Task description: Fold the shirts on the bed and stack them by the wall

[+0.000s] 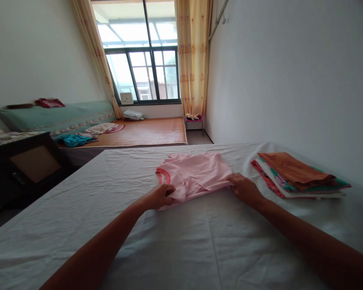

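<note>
Soft pink shirt (196, 175) between both hands

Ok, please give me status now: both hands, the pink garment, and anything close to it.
Left hand and right hand both gripping pink shirt, one at each near corner. Shirt lies partly folded on white sheet. Folded clothes stack beside right hand, apart from shirt.

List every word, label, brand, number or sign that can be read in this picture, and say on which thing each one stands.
No text can be read.
Small square white clock on the window sill: its dial marks are too small and blurred to read.
Pink cotton shirt, held by the left hand and the right hand: no print or label shows.
Stack of folded clothes with a brown piece on top: no lettering shows.
</note>
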